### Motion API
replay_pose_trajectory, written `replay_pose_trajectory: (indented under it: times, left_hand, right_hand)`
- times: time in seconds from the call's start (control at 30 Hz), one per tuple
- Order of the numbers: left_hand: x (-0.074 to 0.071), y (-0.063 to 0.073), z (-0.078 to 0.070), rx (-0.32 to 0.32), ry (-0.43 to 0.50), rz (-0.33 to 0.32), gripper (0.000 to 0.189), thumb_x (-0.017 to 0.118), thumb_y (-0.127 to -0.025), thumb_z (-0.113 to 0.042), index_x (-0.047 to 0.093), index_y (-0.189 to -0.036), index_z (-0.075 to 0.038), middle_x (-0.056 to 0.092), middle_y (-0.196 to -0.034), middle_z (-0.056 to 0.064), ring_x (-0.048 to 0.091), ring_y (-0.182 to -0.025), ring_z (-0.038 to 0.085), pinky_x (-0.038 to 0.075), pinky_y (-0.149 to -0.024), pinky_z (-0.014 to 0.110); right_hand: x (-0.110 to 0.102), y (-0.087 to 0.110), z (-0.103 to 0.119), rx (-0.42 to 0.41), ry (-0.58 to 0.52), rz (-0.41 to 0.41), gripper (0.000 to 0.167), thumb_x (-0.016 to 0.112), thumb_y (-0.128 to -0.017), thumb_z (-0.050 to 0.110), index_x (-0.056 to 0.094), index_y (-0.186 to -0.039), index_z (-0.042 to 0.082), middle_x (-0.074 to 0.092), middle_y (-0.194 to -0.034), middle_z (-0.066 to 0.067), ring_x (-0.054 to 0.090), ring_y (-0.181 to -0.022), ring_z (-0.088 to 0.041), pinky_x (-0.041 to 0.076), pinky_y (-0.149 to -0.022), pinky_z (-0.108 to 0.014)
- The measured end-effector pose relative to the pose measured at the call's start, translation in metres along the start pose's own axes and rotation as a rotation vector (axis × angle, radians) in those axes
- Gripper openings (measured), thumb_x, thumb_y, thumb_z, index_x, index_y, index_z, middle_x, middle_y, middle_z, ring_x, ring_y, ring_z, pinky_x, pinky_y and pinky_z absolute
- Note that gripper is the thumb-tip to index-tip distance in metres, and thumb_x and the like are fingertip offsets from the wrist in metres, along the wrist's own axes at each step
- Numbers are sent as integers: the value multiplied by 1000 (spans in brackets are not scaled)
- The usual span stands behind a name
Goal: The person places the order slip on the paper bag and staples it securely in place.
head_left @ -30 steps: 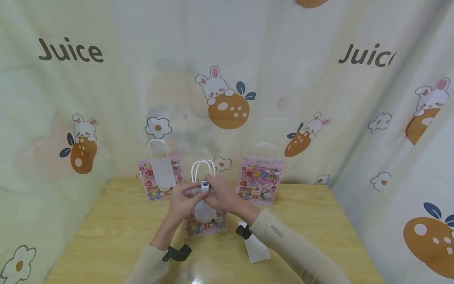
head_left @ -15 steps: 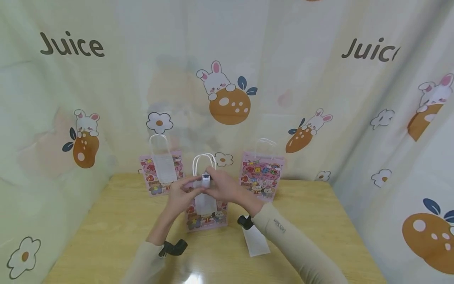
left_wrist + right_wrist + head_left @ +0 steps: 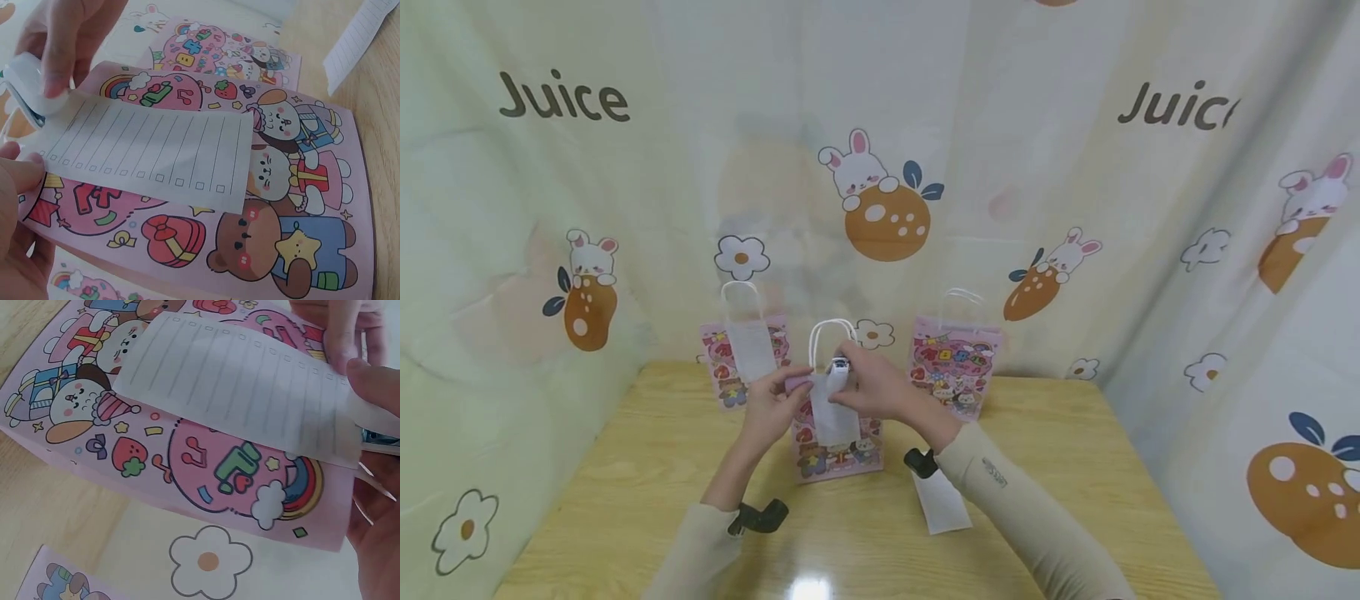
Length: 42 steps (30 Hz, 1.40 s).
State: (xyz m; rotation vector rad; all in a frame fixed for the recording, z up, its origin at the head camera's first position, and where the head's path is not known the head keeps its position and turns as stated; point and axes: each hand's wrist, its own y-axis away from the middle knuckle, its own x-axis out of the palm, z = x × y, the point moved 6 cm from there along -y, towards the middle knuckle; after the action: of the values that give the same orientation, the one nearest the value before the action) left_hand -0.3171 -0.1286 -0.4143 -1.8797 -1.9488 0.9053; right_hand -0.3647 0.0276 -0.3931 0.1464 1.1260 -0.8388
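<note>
Pinching the top left of the bag (image 3: pixel 838 464) with the left grip (image 3: pixel 771 406), nearly closed. Holding a stapler (image 3: pixel 31 78) with the right grip (image 3: pixel 874 385), curled round it, near the bag's top, at the upper end of a slip (image 3: pixel 144 144). Showing the slip's checkboxes in both wrist views; just white in the head view.

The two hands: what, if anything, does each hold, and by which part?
Left hand: the middle bag, by its top edge. Right hand: the white stapler-like tool, by its body, between thumb and fingers.
</note>
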Motion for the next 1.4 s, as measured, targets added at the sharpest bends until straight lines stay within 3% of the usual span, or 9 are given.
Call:
replay_pose_trajectory:
  times: [0.17,0.27,0.37,0.47,0.6,0.73,0.9,1.13,1.4]
  left_hand:
    - [-2,1,-1,11,-45,-8,20,67,-83,15,65,-102,11,67,-94,23,56,-59,29,48,-52,21]
    - [-3,-1,10,-3,-66,-15,22,69,-82,13,66,-103,8,68,-98,21,60,-68,33,50,-57,22]
    - [-4,-4,26,-30,-70,-16,23,71,-82,10,67,-104,4,68,-100,18,62,-73,33,51,-57,23]
    - [-5,-7,35,-43,-75,-9,22,73,-83,4,68,-104,0,69,-99,12,61,-72,30,49,-56,22]
    - [-7,-9,34,-8,-115,-10,17,76,-83,-1,71,-99,-4,71,-93,7,61,-72,24,49,-59,21]
    - [-10,-13,29,61,-222,18,15,79,-78,1,74,-90,-6,72,-88,4,62,-72,17,50,-62,26]
    - [-10,-23,21,142,-348,87,14,81,-76,0,75,-87,-6,72,-83,5,64,-72,17,52,-64,34]
    - [-11,-38,23,50,-435,224,9,79,-80,-5,74,-87,-7,71,-84,1,61,-80,18,51,-71,36]
    - [-8,-62,39,35,-422,204,7,78,-81,-3,74,-85,-7,71,-84,3,65,-77,18,54,-69,33]
  right_hand:
    - [-15,8,8,-65,19,-142,56,87,-74,21,54,-116,3,59,-112,-6,55,-102,-19,50,-82,-26]
    - [-27,14,14,-151,47,-248,59,90,-69,20,54,-113,3,59,-114,-8,48,-109,-24,46,-90,-33]
    - [-36,19,16,-190,21,-296,54,92,-66,16,54,-104,6,59,-106,-6,49,-102,-21,46,-85,-33]
    - [-41,24,13,-159,-12,-302,56,90,-68,16,52,-108,7,58,-101,-4,53,-91,-15,50,-74,-27]
    - [-43,33,9,-153,-74,-306,58,88,-73,16,55,-119,3,62,-102,-7,55,-73,-14,49,-59,-26]
    - [-46,47,3,-179,-111,-365,37,85,-75,14,66,-106,5,65,-107,-8,56,-77,-17,49,-59,-29]
    - [-47,67,-13,-90,-117,-442,30,85,-75,12,64,-96,8,62,-92,0,54,-76,-13,47,-59,-26]
    - [-37,97,-37,36,-150,-339,34,77,-83,6,58,-111,5,57,-99,-6,55,-78,-20,49,-60,-27]
    - [-38,125,-69,109,-133,-392,28,82,-76,3,66,-99,7,66,-94,-4,59,-80,-17,50,-65,-31]
